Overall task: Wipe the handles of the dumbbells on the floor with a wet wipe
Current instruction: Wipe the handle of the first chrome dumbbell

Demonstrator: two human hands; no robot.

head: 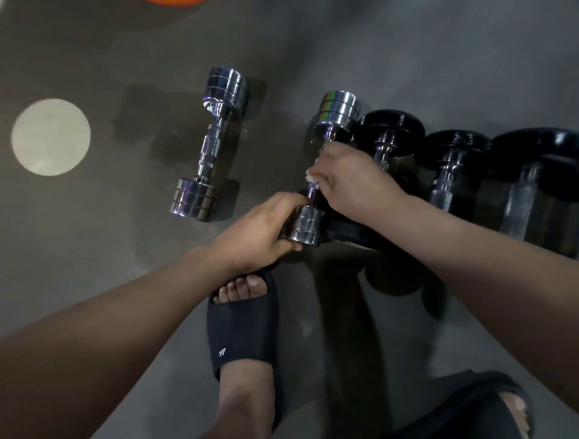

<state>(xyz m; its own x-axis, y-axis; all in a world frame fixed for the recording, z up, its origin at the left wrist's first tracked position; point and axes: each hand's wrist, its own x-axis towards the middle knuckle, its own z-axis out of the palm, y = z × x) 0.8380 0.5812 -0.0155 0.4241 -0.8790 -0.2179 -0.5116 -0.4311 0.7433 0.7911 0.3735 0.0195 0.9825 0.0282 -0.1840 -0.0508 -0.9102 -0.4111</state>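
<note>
A chrome dumbbell (336,108) lies on the dark floor at centre. My left hand (260,232) grips its near chrome head. My right hand (351,178) is curled round its handle with a white wet wipe (311,176) showing at the fingertips; most of the handle is hidden under that hand. A second chrome dumbbell (206,147) lies apart to the left, its knurled handle bare. Three black dumbbells (391,131) (451,156) (532,175) lie in a row to the right, touching one another.
My feet in dark slides (242,332) (488,407) stand close below the dumbbells. A pale round light patch (50,136) sits on the floor at left. An orange object (175,2) peeks in at the top edge. Wet marks darken the floor around the left chrome dumbbell.
</note>
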